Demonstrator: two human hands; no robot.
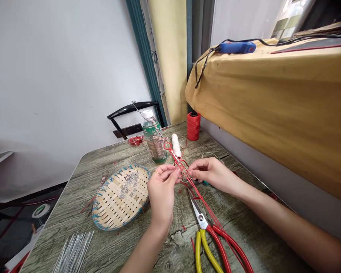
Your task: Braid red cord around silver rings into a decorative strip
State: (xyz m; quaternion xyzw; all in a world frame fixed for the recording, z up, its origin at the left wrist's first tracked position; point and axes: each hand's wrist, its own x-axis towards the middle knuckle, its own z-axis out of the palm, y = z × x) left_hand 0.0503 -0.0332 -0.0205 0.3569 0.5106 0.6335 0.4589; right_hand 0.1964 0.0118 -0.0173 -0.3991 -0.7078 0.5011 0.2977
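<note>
My left hand (162, 185) pinches a red cord (179, 163) between thumb and forefinger. My right hand (208, 173) is closed in a pinch just right of it, on a thin strand of the same cord. The cord has whitish pieces along its upper part and a loop at the top, near a bottle (155, 142) with a white cap. Long red tails run down toward the table's near edge, over scissors (201, 218) with red handles. Yellow handles (198, 250) lie beside the scissors; their tool's head is hidden.
Left of my hands lies a woven bamboo tray (109, 212) holding several small metal beads. Behind are a white thread spool (175, 145), a red thread spool (193, 127) and a red tangle (135, 141). Metal rods (74, 252) lie front left. A yellow-draped surface (261, 98) rises on the right.
</note>
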